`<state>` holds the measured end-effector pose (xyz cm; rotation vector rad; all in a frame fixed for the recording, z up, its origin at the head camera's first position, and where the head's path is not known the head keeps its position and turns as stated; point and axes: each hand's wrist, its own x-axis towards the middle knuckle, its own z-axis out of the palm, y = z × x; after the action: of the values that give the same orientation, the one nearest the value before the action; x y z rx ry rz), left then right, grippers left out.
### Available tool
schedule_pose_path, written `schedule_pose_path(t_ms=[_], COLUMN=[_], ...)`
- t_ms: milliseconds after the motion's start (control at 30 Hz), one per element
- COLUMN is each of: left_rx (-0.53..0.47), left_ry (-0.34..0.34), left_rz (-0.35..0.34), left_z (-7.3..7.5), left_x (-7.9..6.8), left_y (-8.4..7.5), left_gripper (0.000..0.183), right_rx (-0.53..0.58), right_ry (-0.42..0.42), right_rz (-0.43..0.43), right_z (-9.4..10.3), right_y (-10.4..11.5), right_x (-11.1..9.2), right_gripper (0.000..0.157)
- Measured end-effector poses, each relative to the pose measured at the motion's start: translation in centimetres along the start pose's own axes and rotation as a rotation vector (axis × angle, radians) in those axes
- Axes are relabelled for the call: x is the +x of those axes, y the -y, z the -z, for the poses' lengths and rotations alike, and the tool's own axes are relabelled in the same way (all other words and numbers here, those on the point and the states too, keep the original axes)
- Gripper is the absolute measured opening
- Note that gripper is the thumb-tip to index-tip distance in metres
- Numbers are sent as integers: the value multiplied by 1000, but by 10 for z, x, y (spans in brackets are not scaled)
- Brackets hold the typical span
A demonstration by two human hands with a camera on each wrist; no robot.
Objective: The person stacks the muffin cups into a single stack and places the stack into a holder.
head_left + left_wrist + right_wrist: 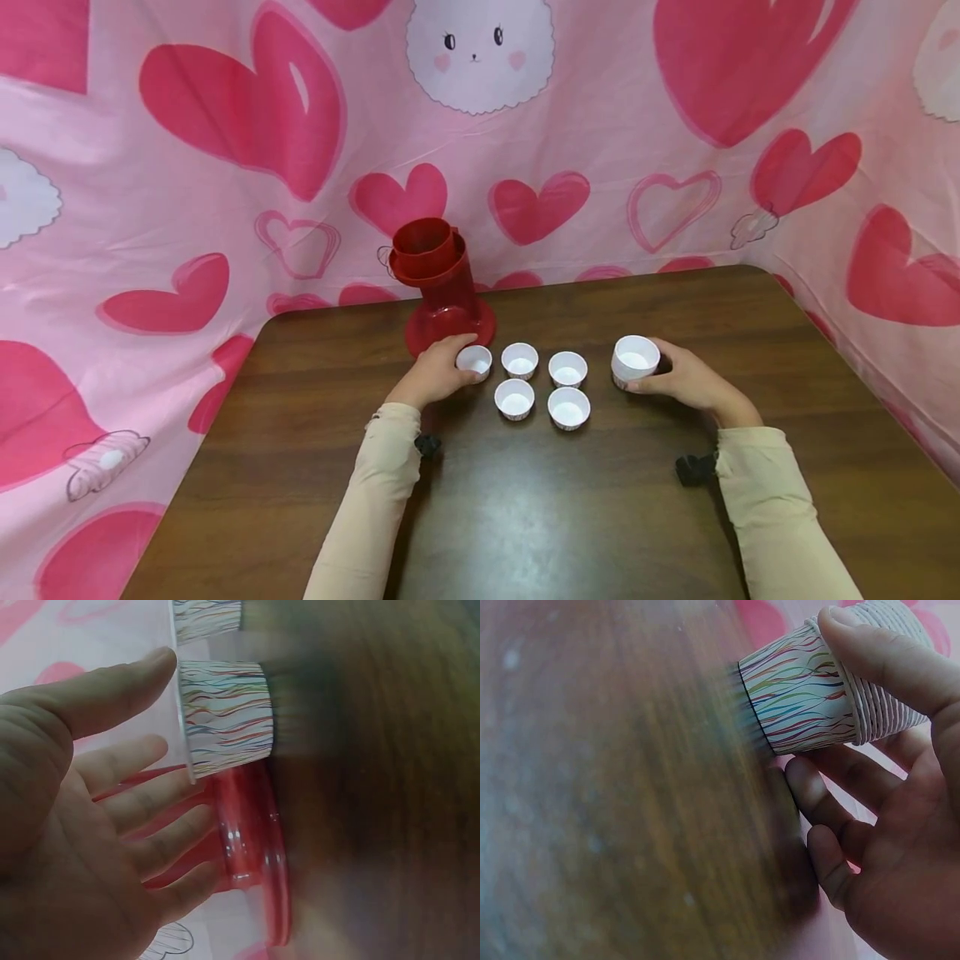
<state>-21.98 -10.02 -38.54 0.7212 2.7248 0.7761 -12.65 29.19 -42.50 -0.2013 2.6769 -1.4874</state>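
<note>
My left hand (435, 372) is around a small white paper baking cup (474, 360), its thumb at the near rim and its fingers loosely extended on the far side. Coloured wavy lines run round the wall of this baking cup (227, 716) in the left wrist view. At the right, my right hand (686, 379) grips a stack of nested paper baking cups (635, 357) between thumb and fingers. Many stacked rims show beside the thumb (885, 656), and the bottom of the stack is close to the tabletop. Several single baking cups (519, 361) stand upright between the hands.
Behind the left hand stands a red plastic holder (446, 292) with a wide round base and a cup-like top. The brown wooden table (480, 517) ends at a pink heart-print cloth (600, 125) at the back and sides.
</note>
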Motion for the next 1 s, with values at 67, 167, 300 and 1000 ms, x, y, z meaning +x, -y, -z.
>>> schedule_pose_path(t_ms=[67,167,300,1000], left_rx=[-13,-17,-13,-305], left_ry=[2,6,-3,-242], left_rz=[9,19,31,-28], left_z=[-2,-5,-9,-6], left_x=[1,3,5,6], left_y=[1,2,4,3], left_gripper=[74,76,76,63], right_rx=[-1,-1,-3,-7], right_ry=[-4,-2,3,-7], right_rz=[2,6,11,37], right_z=[1,1,1,0], right_y=[0,-1,-1,-5], right_x=[0,-1,0,2], right_gripper=[72,71,72,70])
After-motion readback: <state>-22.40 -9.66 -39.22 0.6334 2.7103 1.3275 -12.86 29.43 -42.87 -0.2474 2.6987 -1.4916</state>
